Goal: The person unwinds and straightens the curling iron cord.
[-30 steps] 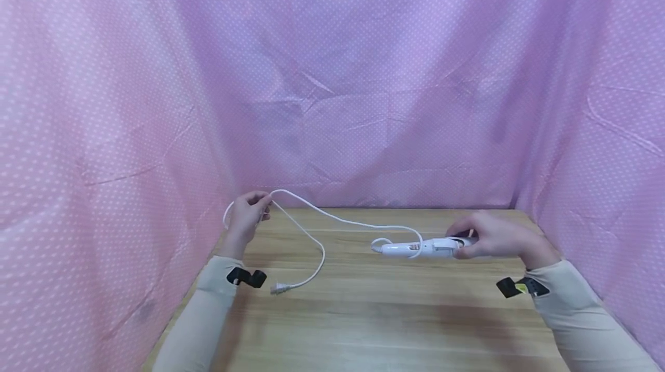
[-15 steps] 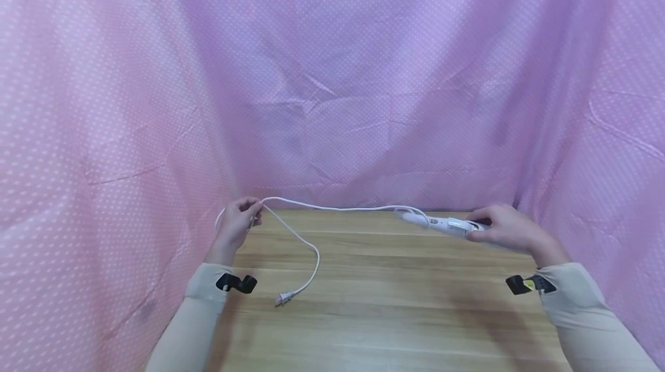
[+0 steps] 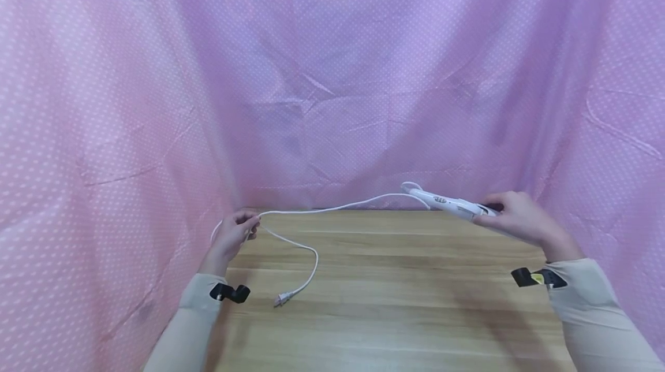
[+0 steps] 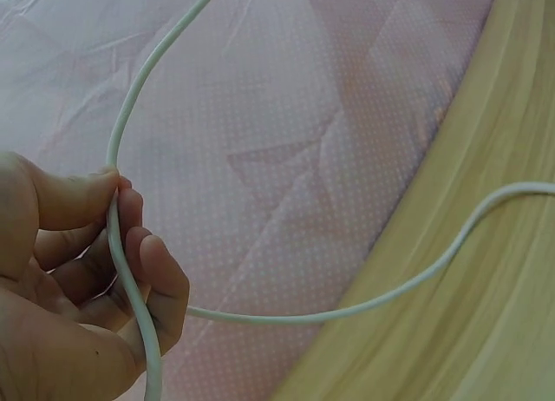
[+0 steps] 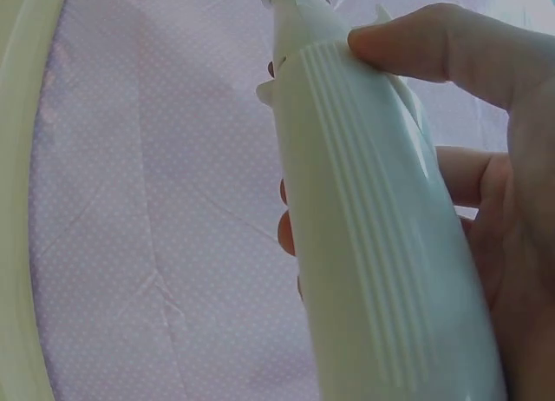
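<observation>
My left hand (image 3: 234,239) is at the left of the table's far edge, pinching a white power cord (image 3: 332,209) between thumb and fingers. In the left wrist view the cord (image 4: 139,301) runs under the thumb tip and across the curled fingers. A short length hangs down to a two-pin plug (image 3: 282,299). At the right, my right hand (image 3: 522,219) grips a white hair styling iron (image 3: 449,204), raised and tilted, its cord end up to the left. The right wrist view shows its ridged body (image 5: 364,210), the thumb on top and fingertips beyond it.
A wooden table (image 3: 374,297) lies below both hands. Pink dotted cloth (image 3: 322,100) hangs behind it and along both sides. Each sleeve carries a black wrist camera, the left camera (image 3: 230,292) and the right camera (image 3: 537,277).
The right hand has moved right and away with the iron, tilting its cord end upward. The left hand has shifted left and slightly nearer. The cord between them is stretched straighter.
</observation>
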Available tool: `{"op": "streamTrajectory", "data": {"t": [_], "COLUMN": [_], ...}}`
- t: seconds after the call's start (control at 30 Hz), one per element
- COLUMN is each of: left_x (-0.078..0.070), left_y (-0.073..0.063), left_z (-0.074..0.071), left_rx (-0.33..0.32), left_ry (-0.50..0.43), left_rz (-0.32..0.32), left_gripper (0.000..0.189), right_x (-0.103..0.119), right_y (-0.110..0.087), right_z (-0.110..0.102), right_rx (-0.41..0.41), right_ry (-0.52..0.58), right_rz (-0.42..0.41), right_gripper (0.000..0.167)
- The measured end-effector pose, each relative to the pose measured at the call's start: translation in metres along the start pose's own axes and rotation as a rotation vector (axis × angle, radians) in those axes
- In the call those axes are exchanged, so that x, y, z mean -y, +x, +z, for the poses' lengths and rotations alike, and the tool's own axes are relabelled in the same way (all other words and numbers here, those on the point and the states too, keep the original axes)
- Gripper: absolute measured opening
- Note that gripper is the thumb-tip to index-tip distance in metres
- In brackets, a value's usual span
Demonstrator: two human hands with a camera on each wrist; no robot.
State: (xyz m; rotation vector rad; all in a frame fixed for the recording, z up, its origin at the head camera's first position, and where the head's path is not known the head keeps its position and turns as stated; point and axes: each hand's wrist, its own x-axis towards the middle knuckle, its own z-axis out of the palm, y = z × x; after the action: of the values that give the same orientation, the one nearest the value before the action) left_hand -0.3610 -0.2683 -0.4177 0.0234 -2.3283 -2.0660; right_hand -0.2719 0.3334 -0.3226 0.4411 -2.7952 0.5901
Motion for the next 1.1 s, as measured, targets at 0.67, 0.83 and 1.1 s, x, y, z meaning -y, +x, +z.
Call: {"op": "streamTrajectory", "data": {"t": [0.67, 0.83, 1.1], "left_x": [0.052, 0.063, 0.077], "left_y": [0.006, 0.005, 0.002], "left_z": [-0.008, -0.008, 0.001], "left_rx": [-0.017, -0.046, -0.036], "left_ry": [0.211, 0.284, 0.303], "left_rz": [-0.037, -0.068, -0.036], "left_gripper": [0.024, 0.029, 0.025], "right_x": [0.019, 0.019, 0.021], "right_y": [-0.010, -0.014, -0.013], "right_z": [-0.024, -0.026, -0.025], "right_rx": [-0.022, -0.020, -0.005], "right_ry": [0.204, 0.275, 0.277], "right_rz": [-0.062, -0.120, -0.132], "right_gripper": [0.028, 0.025, 0.029]}}
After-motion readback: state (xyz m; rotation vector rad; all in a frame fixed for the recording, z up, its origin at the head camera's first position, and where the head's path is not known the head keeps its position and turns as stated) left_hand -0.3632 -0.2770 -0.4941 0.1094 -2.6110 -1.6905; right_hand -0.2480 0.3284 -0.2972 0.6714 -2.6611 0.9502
